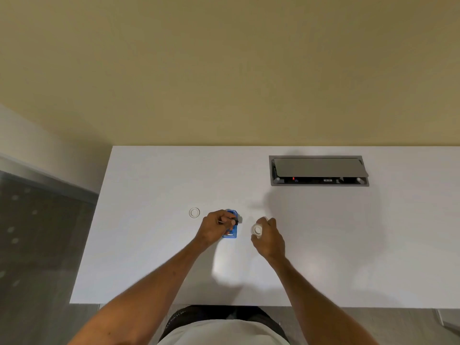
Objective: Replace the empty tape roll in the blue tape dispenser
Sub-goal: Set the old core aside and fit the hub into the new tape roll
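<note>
The blue tape dispenser (232,232) lies on the white table (149,245), partly covered by my left hand (216,227). That hand pinches a small black spindle (235,221) right over the dispenser. My right hand (270,237) holds a clear tape roll (257,230) just above the table, a little to the right of the dispenser. A second ring, the clear empty tape core (194,212), lies flat on the table to the left of the dispenser.
A grey cable box (318,170) with a raised lid is set into the table at the back right. The table's left edge drops to a dark floor (37,232). A beige wall rises behind.
</note>
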A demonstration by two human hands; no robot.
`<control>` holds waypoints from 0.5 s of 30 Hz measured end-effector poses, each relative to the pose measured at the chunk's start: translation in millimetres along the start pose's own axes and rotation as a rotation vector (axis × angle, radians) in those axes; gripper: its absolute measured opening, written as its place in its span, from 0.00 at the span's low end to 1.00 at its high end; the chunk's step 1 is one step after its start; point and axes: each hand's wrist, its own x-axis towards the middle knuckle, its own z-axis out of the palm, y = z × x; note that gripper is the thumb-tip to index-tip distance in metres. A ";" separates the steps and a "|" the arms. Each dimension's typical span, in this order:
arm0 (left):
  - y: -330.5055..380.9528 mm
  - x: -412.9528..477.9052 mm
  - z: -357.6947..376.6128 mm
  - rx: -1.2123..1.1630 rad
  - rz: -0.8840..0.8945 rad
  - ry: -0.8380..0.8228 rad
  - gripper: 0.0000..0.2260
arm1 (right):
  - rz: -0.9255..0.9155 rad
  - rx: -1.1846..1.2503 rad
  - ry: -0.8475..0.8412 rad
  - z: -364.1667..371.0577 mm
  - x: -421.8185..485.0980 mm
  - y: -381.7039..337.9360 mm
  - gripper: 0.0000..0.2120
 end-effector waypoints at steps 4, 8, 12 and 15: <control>6.4 -7.1 0.8 -0.025 0.024 -0.016 0.10 | -0.043 0.106 -0.003 -9.9 -5.2 -4.7 0.20; 18.1 -11.9 -1.0 -0.011 0.072 -0.015 0.09 | -0.110 0.119 0.049 -22.7 -9.0 -15.6 0.24; 25.7 -19.3 0.6 -0.030 0.111 0.013 0.09 | -0.224 0.155 0.080 -36.0 -9.7 -25.7 0.20; 29.5 -24.6 3.2 -0.055 0.136 0.021 0.08 | -0.316 0.213 0.125 -43.1 -11.6 -34.0 0.18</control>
